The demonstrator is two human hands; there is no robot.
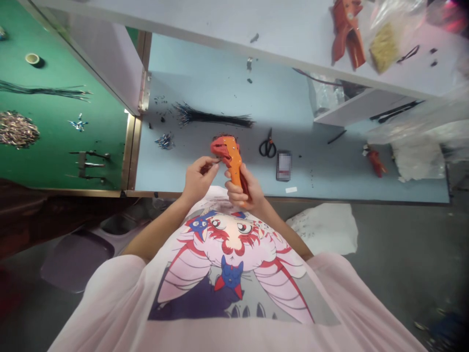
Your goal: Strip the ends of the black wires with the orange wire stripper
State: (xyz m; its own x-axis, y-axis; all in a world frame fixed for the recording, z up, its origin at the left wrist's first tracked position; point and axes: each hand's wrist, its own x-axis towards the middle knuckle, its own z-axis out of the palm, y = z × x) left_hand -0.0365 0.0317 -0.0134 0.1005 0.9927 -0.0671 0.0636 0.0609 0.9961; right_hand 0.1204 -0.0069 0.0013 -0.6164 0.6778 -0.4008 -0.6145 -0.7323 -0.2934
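Right hand (239,191) closed around orange crimping pliers (232,155), left hand (200,182) pinching a thin dark wire (214,163) against the pliers' head, above the light blue worktop (220,83), black wire bundle (212,116) beyond

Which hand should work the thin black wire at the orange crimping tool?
Left, likely: the left hand pinches the thin black wire beside the orange crimping tool; the right hand grips its handle.

Worn on the head, the camera faces forward and down; close above the hands (200,182)
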